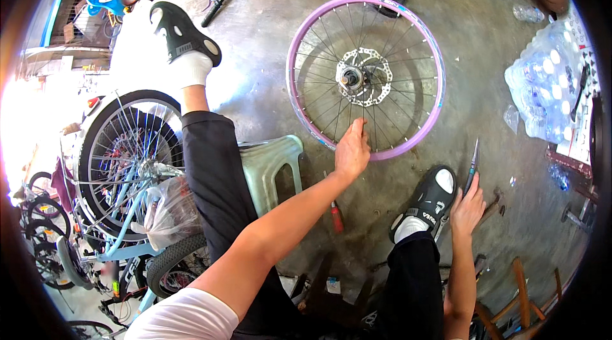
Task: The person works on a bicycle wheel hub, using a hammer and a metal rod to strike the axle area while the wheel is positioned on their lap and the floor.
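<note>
On my feed, the left hand [352, 152] bends its fingers at the near side of the mid-floor purple wheel [352, 78] (whether they grip, I can't tell), while the right hand [468, 209] grips a pointed tool [473, 164] that could jab the near right shoe [433, 198] if it slipped. I count one purple wheel, one brake disc [385, 78], two shoes, one red-handled tool [336, 219].

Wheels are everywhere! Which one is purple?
The wheel by the left hand: its rim is purple, while the others, like the big one at picture left, look black around the outside.
</note>
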